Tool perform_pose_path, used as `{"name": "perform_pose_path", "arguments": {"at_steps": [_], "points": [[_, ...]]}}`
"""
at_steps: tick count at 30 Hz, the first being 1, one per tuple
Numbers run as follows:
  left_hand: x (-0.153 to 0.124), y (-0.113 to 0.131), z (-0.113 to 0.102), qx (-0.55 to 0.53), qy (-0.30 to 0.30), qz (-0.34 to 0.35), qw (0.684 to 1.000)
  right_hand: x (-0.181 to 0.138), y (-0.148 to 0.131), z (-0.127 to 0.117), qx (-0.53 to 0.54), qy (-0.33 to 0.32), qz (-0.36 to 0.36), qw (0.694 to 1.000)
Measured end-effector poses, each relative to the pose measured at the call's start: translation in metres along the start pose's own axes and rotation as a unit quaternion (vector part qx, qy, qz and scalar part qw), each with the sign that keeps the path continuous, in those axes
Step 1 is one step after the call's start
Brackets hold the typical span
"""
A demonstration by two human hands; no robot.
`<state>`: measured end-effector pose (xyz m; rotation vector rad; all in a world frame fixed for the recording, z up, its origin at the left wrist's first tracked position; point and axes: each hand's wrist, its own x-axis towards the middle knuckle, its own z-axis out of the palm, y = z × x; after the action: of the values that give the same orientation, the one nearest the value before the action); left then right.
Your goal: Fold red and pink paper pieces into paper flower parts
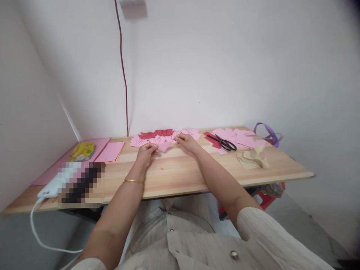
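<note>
My left hand (147,153) pinches a small folded piece of pink paper (164,147) just above the wooden table. My right hand (186,142) is a little to its right, thumb and fingertips drawn together; whether anything is between them is too small to tell. Right behind both hands lies a row of cut pink paper shapes (194,133). Two red paper shapes (164,132) rest along the back of that row, near the wall.
Black-handled scissors (226,144) lie on red and pink paper pieces to the right, with crumpled beige paper (253,160) in front. Pink sheets (108,152), a yellow packet (82,150) and a cabled white device (52,186) occupy the left. A purple strap (268,131) stands at the back right.
</note>
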<state>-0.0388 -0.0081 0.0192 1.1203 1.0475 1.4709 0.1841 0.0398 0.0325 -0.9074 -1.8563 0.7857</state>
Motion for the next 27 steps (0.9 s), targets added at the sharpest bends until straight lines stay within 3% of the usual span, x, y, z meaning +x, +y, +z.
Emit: {"name": "perform_pose_path", "arguments": {"at_steps": [7,14,23,27], "points": [[-0.002,0.001,0.003,0.005,-0.010,-0.015,1.000,-0.005,0.000,0.015,0.054,-0.059,-0.001,0.997],[-0.005,0.002,0.006,-0.047,-0.032,-0.027,0.998,-0.006,0.004,0.018,0.051,-0.047,-0.012,0.998],[-0.003,-0.003,0.004,-0.030,-0.044,-0.013,0.999,-0.006,0.003,0.017,0.076,-0.042,0.010,0.996],[-0.004,-0.007,0.005,0.002,-0.084,-0.039,0.996,-0.007,0.007,0.018,0.129,-0.014,0.034,0.991]]}}
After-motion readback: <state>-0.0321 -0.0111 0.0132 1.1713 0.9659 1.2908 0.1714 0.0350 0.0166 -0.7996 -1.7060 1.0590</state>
